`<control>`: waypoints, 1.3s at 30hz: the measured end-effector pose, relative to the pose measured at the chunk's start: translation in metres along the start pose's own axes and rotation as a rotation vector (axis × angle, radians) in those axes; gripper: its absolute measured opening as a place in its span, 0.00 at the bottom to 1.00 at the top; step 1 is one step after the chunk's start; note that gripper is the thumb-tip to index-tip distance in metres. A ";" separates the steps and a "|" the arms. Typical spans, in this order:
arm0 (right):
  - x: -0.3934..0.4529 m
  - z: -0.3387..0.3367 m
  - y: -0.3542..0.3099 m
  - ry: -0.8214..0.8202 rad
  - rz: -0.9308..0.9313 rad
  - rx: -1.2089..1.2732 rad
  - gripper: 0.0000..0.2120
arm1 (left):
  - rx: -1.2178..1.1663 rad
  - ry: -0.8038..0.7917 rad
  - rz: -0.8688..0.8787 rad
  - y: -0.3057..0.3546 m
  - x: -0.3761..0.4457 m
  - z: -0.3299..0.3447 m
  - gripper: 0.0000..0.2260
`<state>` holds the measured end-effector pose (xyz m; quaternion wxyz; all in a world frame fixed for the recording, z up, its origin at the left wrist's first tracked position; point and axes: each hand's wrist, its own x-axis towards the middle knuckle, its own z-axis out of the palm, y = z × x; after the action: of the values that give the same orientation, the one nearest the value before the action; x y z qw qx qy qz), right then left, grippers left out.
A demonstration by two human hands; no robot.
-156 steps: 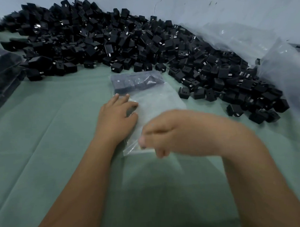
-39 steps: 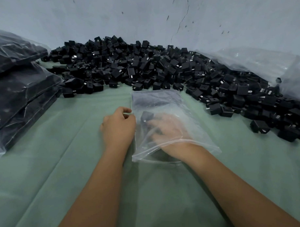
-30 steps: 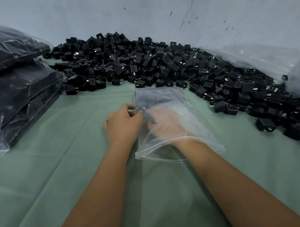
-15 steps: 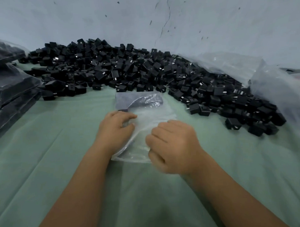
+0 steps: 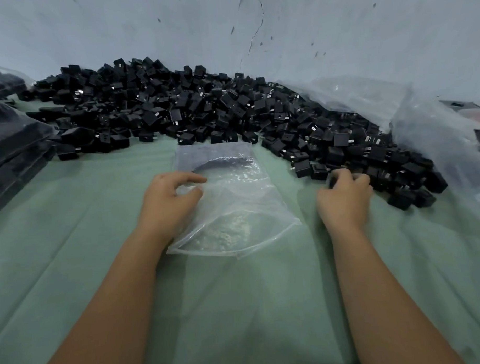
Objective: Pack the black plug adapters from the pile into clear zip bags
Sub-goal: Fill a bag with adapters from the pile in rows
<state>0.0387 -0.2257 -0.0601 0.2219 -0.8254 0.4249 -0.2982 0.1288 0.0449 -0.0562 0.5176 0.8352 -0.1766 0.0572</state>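
Head view: left hand point(image 5: 170, 202) pinches clear plastic zip bag point(image 5: 231, 204) mid-frame; right hand point(image 5: 344, 198) curls onto black plug adapter point(image 5: 332, 180) at pile point(image 5: 203, 107) edge. Refill step; next, carry adapter into bag mouth.

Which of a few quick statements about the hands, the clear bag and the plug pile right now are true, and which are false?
1. The left hand holds the clear bag at its left edge. True.
2. The right hand is inside the bag. False: it is at the near edge of the pile of plugs, right of the bag.
3. The bag lies on a green cloth. True.
4. The bag is packed full. False: only some dark items show at its far end.
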 end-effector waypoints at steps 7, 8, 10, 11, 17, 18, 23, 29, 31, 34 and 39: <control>-0.008 0.004 -0.004 -0.093 -0.199 0.154 0.16 | -0.424 -0.568 0.092 0.024 -0.013 -0.009 0.19; -0.009 0.004 -0.005 -0.077 -0.197 0.144 0.15 | -0.358 -0.662 0.080 0.024 -0.012 -0.008 0.23; -0.013 0.000 -0.014 0.007 -0.203 0.229 0.12 | -0.190 -0.756 0.060 0.023 -0.012 -0.005 0.27; -0.016 -0.005 -0.021 0.073 -0.242 0.319 0.12 | -0.124 -0.744 0.063 0.021 -0.012 -0.003 0.25; -0.078 -0.028 -0.065 0.093 -1.070 0.759 0.07 | -0.235 -0.647 -0.010 0.023 -0.013 0.000 0.05; -0.092 -0.027 -0.071 0.023 -1.206 0.689 0.07 | -0.239 -0.658 0.015 0.026 -0.015 -0.001 0.03; -0.127 -0.013 -0.090 -0.033 -1.302 0.373 0.08 | -0.467 -0.607 -0.031 0.022 -0.011 -0.004 0.14; -0.110 0.004 -0.079 -0.240 -1.039 -0.142 0.16 | -0.452 -0.224 0.008 0.018 -0.003 -0.002 0.02; -0.107 0.007 -0.078 -0.280 -0.938 -0.141 0.14 | -0.545 -0.334 0.105 0.022 -0.005 -0.004 0.02; -0.111 0.008 -0.078 -0.211 -0.912 -0.073 0.07 | -0.638 -0.521 0.188 0.028 -0.009 -0.007 0.03; -0.108 0.010 -0.078 -0.293 -0.868 -0.125 0.16 | -0.638 -0.424 0.160 0.025 -0.006 -0.012 0.08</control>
<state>0.0401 -0.0926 -0.0514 0.0842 -0.9722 0.0213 -0.2174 0.1150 0.0471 -0.0316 0.6972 0.6091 -0.3532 -0.1344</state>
